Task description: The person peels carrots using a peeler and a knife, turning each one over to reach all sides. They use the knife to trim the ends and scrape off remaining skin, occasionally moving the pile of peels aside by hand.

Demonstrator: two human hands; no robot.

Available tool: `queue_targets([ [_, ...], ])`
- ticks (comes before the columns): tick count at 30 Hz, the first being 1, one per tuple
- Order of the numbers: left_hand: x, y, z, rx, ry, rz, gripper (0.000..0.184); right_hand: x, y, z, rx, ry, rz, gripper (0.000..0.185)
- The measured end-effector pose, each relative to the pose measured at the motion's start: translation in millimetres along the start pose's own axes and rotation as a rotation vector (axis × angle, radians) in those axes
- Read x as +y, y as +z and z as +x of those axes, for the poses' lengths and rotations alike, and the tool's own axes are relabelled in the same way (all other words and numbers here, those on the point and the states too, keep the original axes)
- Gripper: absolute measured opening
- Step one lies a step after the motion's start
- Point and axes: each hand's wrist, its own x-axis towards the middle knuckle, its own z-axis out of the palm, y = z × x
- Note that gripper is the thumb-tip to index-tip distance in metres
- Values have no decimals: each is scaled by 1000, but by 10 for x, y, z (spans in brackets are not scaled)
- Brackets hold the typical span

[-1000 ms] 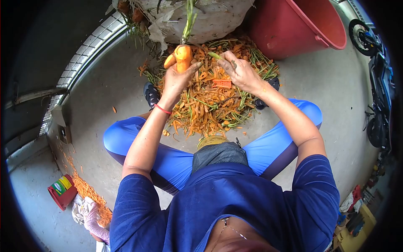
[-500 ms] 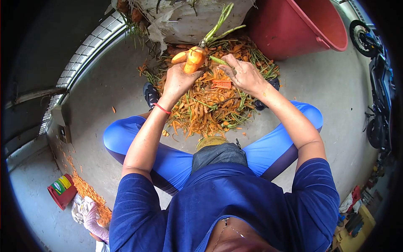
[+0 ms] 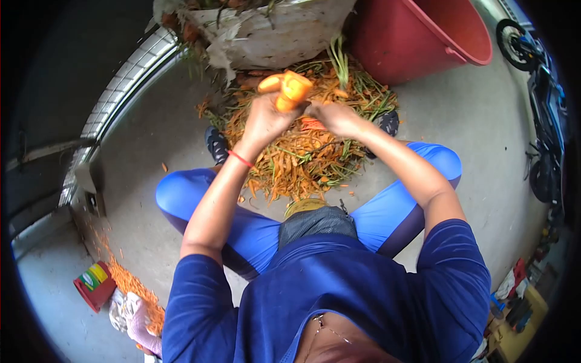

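Observation:
An orange, forked carrot (image 3: 294,88) stands up out of my left hand (image 3: 268,118), whose fingers are wrapped round its lower part. The carrot's top end is bare of leaves. Close beside it, my right hand (image 3: 337,117) has its fingers bent together near the carrot's lower end. They are blurred, and whatever they hold is hidden. Behind my right hand, a bunch of green carrot stalks (image 3: 340,65) is over the far side of the peelings. Just under that hand shows an orange-red slotted piece (image 3: 312,124). The heap of carrot peelings and stalks (image 3: 290,163) spreads below both hands.
A whitish torn sack (image 3: 284,39) with carrots at its opening stands beyond the heap. To its right is a large red bucket (image 3: 393,45). A smaller red bucket (image 3: 95,287) lies at lower left near more orange scraps (image 3: 128,281). A motorcycle (image 3: 541,115) stands at right.
The green stalks have come off the carrot and are now beyond my right hand. My right hand has moved left and slightly down, close to the carrot. My left hand still holds it.

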Motion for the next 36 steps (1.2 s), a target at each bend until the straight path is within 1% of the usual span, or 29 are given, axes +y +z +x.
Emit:
queue_targets([
  [1, 24, -110, -5, -17, -78, -52, 26, -136, -124, -29, -103, 110, 51, 51],
  [2, 34, -155, -4, 4, 8, -19, 28, -6, -167, 21, -54, -7, 121, 54],
  [3, 71, -189, 25, 29, 39, 110, 29, 172, -100, 93, 212, -292, 352, 57],
  [5, 110, -245, -11, 74, 80, 346, 30, -151, -439, -92, 290, -125, 497, 57],
  [6, 76, -276, -16, 48, 76, 396, 35, -209, -568, -172, 316, -148, 523, 58],
  [7, 37, -267, -21, 48, 61, 341, 37, -233, -622, -207, 338, -174, 550, 59],
  [8, -25, -262, -18, 51, 47, 288, 39, -201, -559, -164, 473, -336, 600, 53],
  [9, -87, -252, 6, 55, 39, 235, 41, -234, -564, -182, 541, -410, 465, 48],
  [11, -163, -202, 65, 18, -119, 131, 45, -305, -626, -294, 675, -547, 182, 42],
  [12, -163, -184, 85, 30, -141, 130, 45, -324, -678, -350, 632, -484, 68, 45],
  [13, -171, -162, 90, 39, -165, 130, 45, -307, -662, -342, 660, -507, 29, 44],
  [15, -145, -67, 87, 106, -186, -99, 36, -282, -612, -289, 714, -558, -50, 42],
  [17, -58, -14, 78, 159, -258, -271, 24, -311, -555, -292, 656, -526, 43, 41],
  [19, -138, 25, 137, 236, -128, -17, 27, -403, -520, -344, 623, -511, 96, 40],
  [21, -163, 77, 160, 284, -44, 75, 30, -516, -504, -412, 612, -510, 109, 41],
  [22, -135, 82, 167, 275, -55, 87, 32, -510, -495, -405, 638, -501, 32, 40],
  [25, -179, 124, 206, 375, 122, 103, 32, -551, -503, -399, 700, -425, -54, 34],
  [28, -107, 129, 151, 304, -15, 40, 33, -463, -503, -296, 751, -452, -96, 34],
  [31, -96, 136, 88, 109, -195, 10, 33, -304, -701, -156, 634, -144, -139, 41],
  [32, -95, 163, 42, 180, 17, 134, 30, -217, -899, -116, 482, 76, -43, 48],
  [34, -23, 105, 46, 113, -108, -14, 42, -32, -1011, -55, 649, -52, 45, 40],
  [35, -77, 78, 67, 107, -139, -102, 48, -3, -1047, -85, 694, -99, 95, 38],
  [36, -131, 52, 83, 104, -171, -189, 55, -86, -1006, -121, 669, -183, 181, 36],
])
